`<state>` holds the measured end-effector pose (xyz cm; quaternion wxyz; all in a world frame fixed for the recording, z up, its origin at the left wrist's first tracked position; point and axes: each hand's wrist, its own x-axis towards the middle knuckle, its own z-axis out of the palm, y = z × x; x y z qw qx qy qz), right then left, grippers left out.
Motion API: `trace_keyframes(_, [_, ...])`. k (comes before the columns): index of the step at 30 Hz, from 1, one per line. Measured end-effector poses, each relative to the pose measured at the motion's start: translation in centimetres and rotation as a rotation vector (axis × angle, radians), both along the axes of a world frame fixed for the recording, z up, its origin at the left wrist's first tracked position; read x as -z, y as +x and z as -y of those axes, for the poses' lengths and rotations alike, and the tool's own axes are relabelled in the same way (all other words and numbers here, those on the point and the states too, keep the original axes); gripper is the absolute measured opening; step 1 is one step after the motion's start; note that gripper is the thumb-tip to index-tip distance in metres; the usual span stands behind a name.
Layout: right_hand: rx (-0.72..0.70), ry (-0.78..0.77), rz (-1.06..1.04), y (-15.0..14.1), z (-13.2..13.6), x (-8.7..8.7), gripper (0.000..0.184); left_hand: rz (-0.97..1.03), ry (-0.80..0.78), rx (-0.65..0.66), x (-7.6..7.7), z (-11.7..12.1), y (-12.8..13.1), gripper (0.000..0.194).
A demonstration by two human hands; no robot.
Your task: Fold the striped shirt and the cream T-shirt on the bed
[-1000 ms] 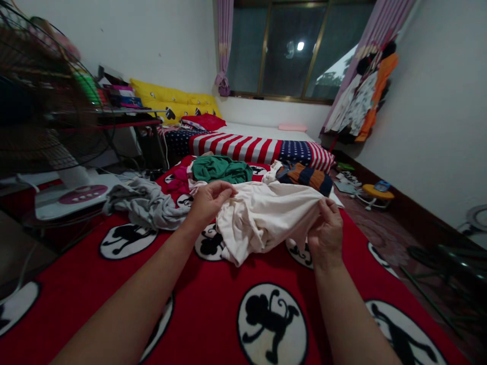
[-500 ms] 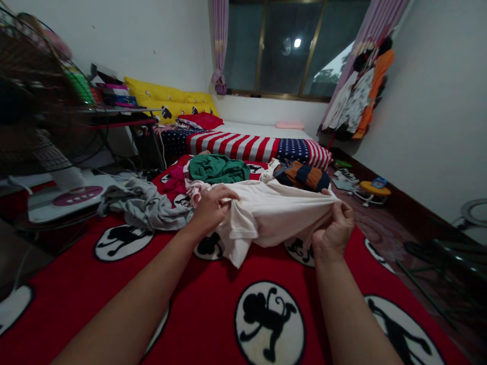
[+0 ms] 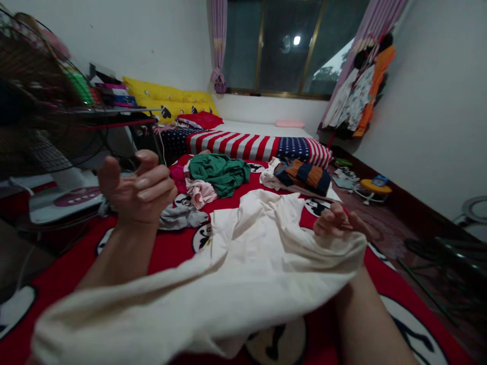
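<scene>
A cream-white shirt (image 3: pixel 251 258) spreads across the front, its near edge loose and blurred by motion, its sleeves toward the back. My left hand (image 3: pixel 139 190) is raised at its left with the fingers bent but apart and nothing between them. The cloth crosses in front of my left forearm. At the shirt's right side, my right hand (image 3: pixel 337 223) shows half-curled fingers, with the thumb apart from them. Fabric drapes across that wrist and hides part of the palm; no pinch on the cloth shows.
The red monkey-print blanket (image 3: pixel 160 261) lies underneath. A green garment (image 3: pixel 220 172), a pale pink garment (image 3: pixel 201 192) and a grey garment (image 3: pixel 182 217) lie at the left. Folded striped clothing (image 3: pixel 302 175) lies back right. A fan (image 3: pixel 70 177) stands left; a yellow stool (image 3: pixel 375 187) stands right.
Both hands gripped the shirt earlier; my left hand has let go and risen to the left. The shirt has swung toward me and spread out. My right hand has loosened and moved slightly lower.
</scene>
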<state>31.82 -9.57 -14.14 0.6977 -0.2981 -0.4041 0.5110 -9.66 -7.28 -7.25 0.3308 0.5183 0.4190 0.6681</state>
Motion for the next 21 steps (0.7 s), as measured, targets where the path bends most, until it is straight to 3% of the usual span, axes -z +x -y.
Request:
trace_keyframes(2, [-0.052,-0.051,0.119,-0.7,-0.6,-0.1,0.030,0.169,-0.050,0.222,0.0,-0.1,1.2,0.054])
trace_keyframes(5, [0.075,-0.191,0.390,-1.7,-2.1,0.2,0.034,-0.017,-0.275,0.442,1.0,-1.6,3.5,0.041])
trace_keyframes(7, [0.267,-0.323,0.679,-2.0,-2.9,0.8,0.039,-0.339,-0.430,0.410,2.6,-2.8,4.8,0.042])
trace_keyframes(10, [0.566,-0.469,1.156,-2.0,-3.6,2.0,0.045,-0.709,-0.558,0.211,5.4,-3.9,6.4,0.043])
trace_keyframes(13, [0.622,-0.510,1.428,-2.1,-3.7,3.0,0.045,-0.833,-0.534,0.127,7.4,-3.9,7.7,0.045])
trace_keyframes(17, [0.488,-0.341,1.406,-2.4,-3.8,3.5,0.019,-0.906,-0.248,0.050,8.0,-3.6,9.2,0.027])
trace_keyframes(19, [0.550,-0.277,1.193,-2.1,-4.0,3.3,0.018,-0.789,-0.119,-0.053,7.4,-3.6,9.2,0.021])
trace_keyframes(21, [0.713,-0.233,0.884,-1.5,-4.1,3.0,0.023,-0.573,0.005,-0.236,6.7,-3.9,8.4,0.026])
